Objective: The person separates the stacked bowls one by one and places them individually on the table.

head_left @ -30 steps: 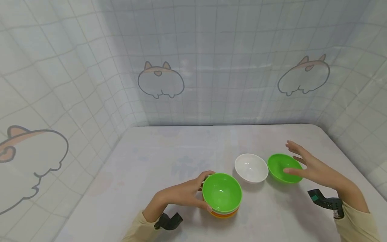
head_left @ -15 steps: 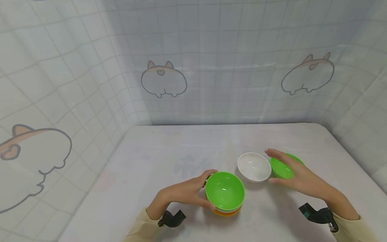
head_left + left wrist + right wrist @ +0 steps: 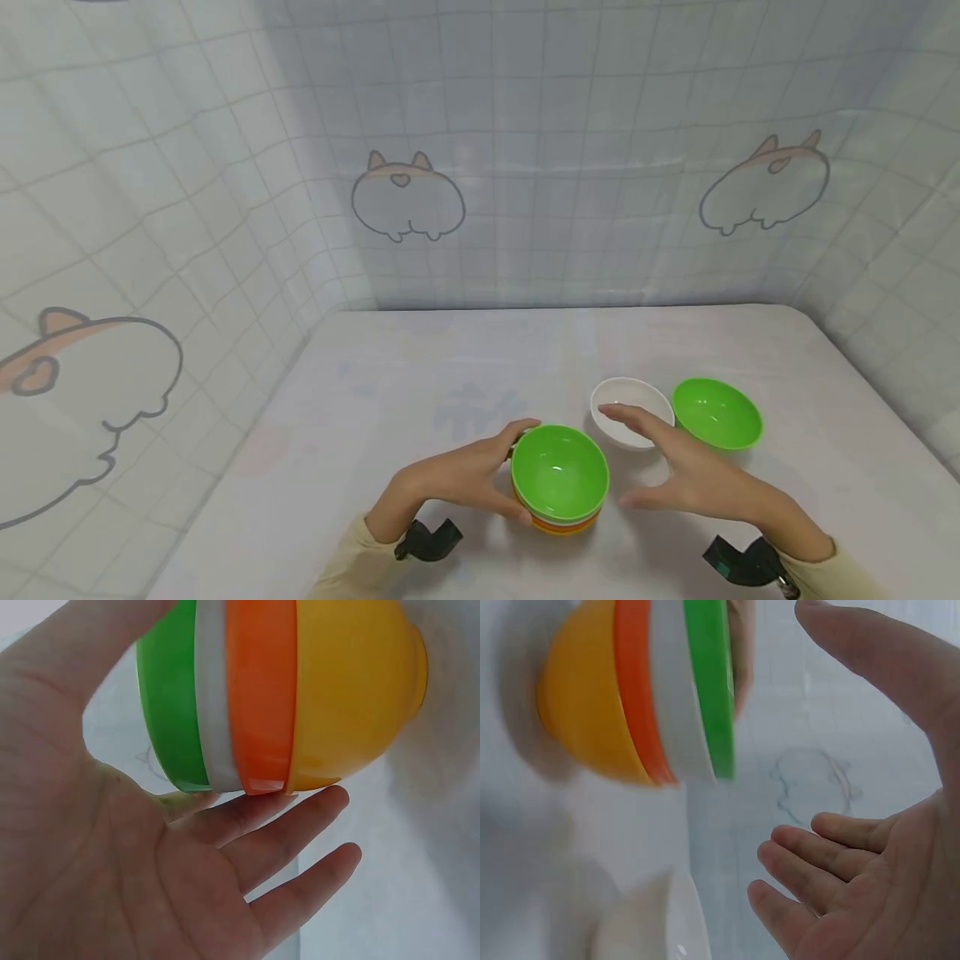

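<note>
Along the left side of the stack of bowls (image 3: 559, 479), the left hand (image 3: 472, 479) held on between thumb and fingers: the thumb lay on the near side, the longer fingers on the far side. In the left wrist view its little finger stood off from the stack. To the right of the stack, the right hand (image 3: 686, 471) was spread and free, its fingers loosely extended and its thumb well apart from them; a narrow gap showed between that thumb and the stack.

The stack stood upright, nested one bowl in another: a yellow bowl (image 3: 349, 690) at the bottom, an orange bowl (image 3: 259, 697) next, then a grey-white bowl (image 3: 214, 712), and a green bowl (image 3: 172, 697) on top, its mouth facing up.

Beyond the stack and to its right sat a separate white bowl (image 3: 628, 394), upright, partly hidden in the head view by the right hand's index finger. In the right wrist view, a gap showed between the fingers and this bowl. Farther right of the stack, just beside the white one, stood a second green bowl (image 3: 717, 414), also mouth up.

Beneath the stack spread the pale table (image 3: 420, 375). Nearer the person, on either side of the stack, came black wrist straps (image 3: 429, 542) and cream sleeves (image 3: 345, 567). Far behind the stack hung grid-patterned cloth (image 3: 570, 167) bearing outlined animal drawings (image 3: 408, 200).
</note>
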`<state>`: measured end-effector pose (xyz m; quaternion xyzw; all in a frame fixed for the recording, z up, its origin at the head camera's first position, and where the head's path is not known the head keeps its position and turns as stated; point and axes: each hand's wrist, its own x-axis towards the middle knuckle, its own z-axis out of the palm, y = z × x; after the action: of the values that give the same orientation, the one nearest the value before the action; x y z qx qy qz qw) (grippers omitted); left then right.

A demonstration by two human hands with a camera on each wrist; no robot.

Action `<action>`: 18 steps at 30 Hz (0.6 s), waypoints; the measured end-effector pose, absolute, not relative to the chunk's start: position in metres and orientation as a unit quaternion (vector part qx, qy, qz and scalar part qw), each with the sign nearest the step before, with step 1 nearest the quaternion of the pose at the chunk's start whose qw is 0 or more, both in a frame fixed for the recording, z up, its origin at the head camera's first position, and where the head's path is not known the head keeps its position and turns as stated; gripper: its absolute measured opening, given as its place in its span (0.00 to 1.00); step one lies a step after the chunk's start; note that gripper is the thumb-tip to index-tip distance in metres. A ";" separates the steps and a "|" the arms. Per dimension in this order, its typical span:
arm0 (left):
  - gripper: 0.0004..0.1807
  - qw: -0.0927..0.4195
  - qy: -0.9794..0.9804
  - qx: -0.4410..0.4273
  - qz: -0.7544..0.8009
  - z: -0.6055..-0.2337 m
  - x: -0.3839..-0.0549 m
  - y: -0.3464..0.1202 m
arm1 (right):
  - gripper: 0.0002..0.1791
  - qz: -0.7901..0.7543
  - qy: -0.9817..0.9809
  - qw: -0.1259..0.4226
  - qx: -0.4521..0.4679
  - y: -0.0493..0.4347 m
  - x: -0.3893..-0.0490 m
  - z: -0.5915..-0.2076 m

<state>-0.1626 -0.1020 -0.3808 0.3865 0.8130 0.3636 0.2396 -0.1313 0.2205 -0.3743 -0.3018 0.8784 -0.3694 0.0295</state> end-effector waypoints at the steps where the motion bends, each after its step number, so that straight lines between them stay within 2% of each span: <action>1: 0.57 0.238 0.810 0.392 0.366 -0.381 -0.163 -0.101 | 0.52 -0.370 0.877 0.033 -0.306 0.217 -0.130 -0.375; 8: 0.57 0.230 0.778 0.431 0.395 -0.386 -0.166 -0.097 | 0.56 -0.398 0.849 0.055 -0.343 0.196 -0.124 -0.382; 18: 0.56 0.229 0.776 0.427 0.404 -0.388 -0.166 -0.098 | 0.60 -0.394 0.845 0.018 -0.362 0.180 -0.124 -0.386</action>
<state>-0.1658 -0.0977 -0.3877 0.4271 0.7759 0.4035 0.2294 -0.1241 0.1803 -0.3862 -0.3622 0.8447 -0.3937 0.0181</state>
